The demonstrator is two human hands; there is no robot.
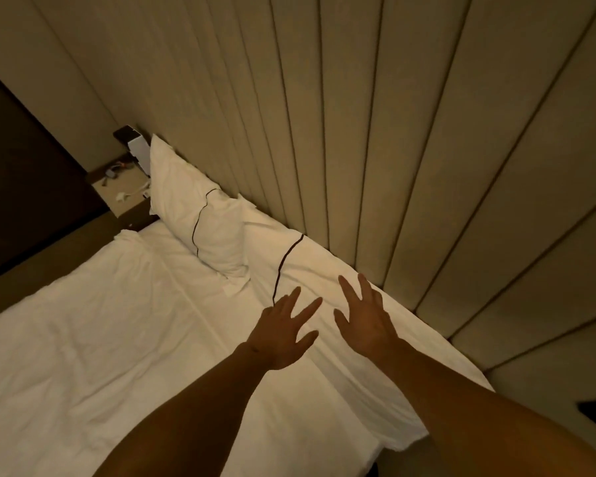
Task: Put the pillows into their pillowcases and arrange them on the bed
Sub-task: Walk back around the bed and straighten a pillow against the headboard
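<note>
Under both hands' spread fingers (346, 290) lies the near pillow (324, 270), nothing held

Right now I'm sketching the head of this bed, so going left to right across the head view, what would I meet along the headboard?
Bedside table → far pillow → near pillow under the open left hand → open right hand → padded headboard.

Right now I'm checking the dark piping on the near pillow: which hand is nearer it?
Left. The left hand hovers beside the piping; the right hand is farther along the near pillow.
</note>
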